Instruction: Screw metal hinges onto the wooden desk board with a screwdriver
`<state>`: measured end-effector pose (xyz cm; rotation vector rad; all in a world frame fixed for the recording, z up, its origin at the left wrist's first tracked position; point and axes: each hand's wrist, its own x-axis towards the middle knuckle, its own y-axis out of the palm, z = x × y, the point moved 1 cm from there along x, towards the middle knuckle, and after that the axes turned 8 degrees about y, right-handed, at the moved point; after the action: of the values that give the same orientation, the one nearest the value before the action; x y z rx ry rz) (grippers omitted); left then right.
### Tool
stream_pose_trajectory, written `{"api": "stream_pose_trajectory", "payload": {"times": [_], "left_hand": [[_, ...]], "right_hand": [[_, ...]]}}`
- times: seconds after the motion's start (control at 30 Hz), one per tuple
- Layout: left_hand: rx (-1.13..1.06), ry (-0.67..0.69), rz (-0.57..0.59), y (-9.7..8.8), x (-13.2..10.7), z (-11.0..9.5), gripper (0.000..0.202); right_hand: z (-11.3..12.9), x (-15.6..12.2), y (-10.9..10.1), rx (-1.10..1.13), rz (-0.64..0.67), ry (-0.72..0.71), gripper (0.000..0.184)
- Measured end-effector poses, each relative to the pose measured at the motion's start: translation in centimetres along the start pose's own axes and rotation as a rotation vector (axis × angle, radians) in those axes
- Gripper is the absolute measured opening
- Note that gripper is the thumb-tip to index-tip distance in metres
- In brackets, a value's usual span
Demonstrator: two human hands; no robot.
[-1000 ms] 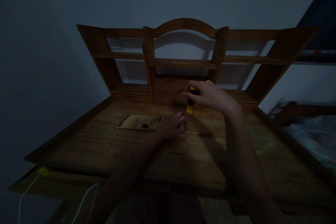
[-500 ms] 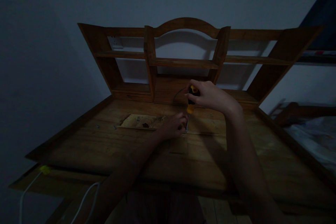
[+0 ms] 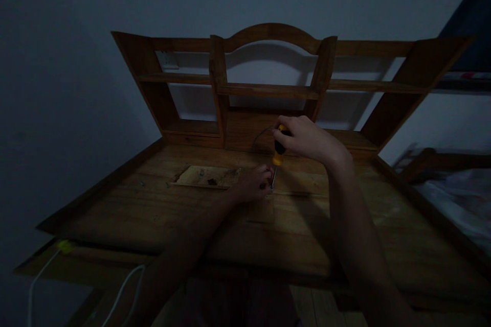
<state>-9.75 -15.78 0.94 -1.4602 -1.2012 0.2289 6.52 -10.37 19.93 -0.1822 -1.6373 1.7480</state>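
In my right hand is a screwdriver with a yellow and black handle, gripped from above. Its metal shaft slants down to the desk top, the tip close to my left fingers. My left hand rests low on the wood with its fingers curled beside the tip. Something small and metallic seems to be at that spot, too dark to make out. Left of this hand, a recessed rough patch with torn, pale wood shows in the desk top.
Small screws lie on the left of the desk. A wooden shelf unit stands along the back against the wall. At the front left edge are a yellow piece and a white cable. A bed is at the right.
Both hands stay in nearly the same place. The right fingers and the screwdriver handle have shifted very slightly.
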Motion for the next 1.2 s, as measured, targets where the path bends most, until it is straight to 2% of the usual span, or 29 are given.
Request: {"api": "stream_pose_trajectory", "payload": {"times": [0.17,0.27,0.37,0.57,0.73,0.87,0.97,1.2], "left_hand": [[0.011,-0.012,0.002,0.26,-0.03,0.09,0.021],[0.007,-0.001,0.005,0.39,-0.07,0.22,0.020],[0.001,-0.011,0.004,0.44,-0.10,0.29,0.021],[-0.022,-0.023,-0.001,0.32,-0.02,0.08,0.022],[-0.007,-0.022,0.007,0.45,-0.02,0.24,0.021],[-0.010,-0.014,0.000,0.56,-0.07,0.30,0.019],[-0.017,-0.021,-0.001,0.62,-0.11,0.27,0.016],[0.001,-0.032,0.005,0.59,-0.03,0.11,0.015]], "right_hand": [[-0.12,-0.20,0.17,-0.042,-0.029,0.047,0.037],[-0.19,-0.24,0.21,-0.026,-0.003,0.058,0.033],[-0.10,-0.23,0.20,0.012,0.018,0.014,0.024],[0.09,-0.17,0.45,0.076,0.018,-0.100,0.020],[-0.25,0.07,0.90,0.055,-0.014,-0.037,0.024],[-0.17,0.17,0.96,0.040,-0.042,-0.062,0.028],[-0.10,0.14,0.87,0.030,-0.029,-0.065,0.024],[0.03,0.08,0.82,-0.032,-0.023,0.028,0.029]]}}
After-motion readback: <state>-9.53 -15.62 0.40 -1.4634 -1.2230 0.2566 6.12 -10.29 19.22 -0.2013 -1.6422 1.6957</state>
